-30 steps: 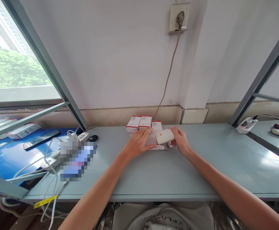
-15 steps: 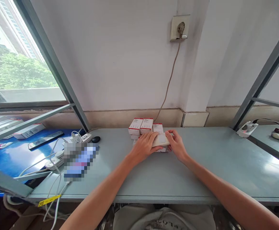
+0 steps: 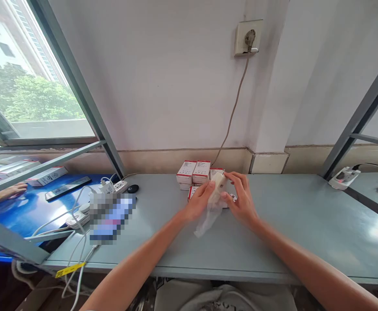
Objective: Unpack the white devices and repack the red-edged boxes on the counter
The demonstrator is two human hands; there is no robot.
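Observation:
My left hand (image 3: 198, 201) and my right hand (image 3: 241, 199) hold a small white rectangular item (image 3: 218, 181) up on its end between them. A clear plastic bag (image 3: 208, 220) hangs from it down towards the tabletop. Just behind my hands stand several white boxes with red edges (image 3: 201, 171), and another such box (image 3: 192, 192) lies partly hidden by my left hand. The fingers of both hands hide much of the white item.
A black computer mouse (image 3: 132, 188) and a power strip (image 3: 120, 186) with white cables lie left on the grey table (image 3: 289, 224). A blurred patch (image 3: 111, 218) covers something there. Another person's hand (image 3: 5, 192) rests on a blue surface (image 3: 20, 220) further left.
The white item has turned from lying flat to standing on end and has risen off the boxes. The plastic bag now hangs loose below it, and my fingers have closed in around it.

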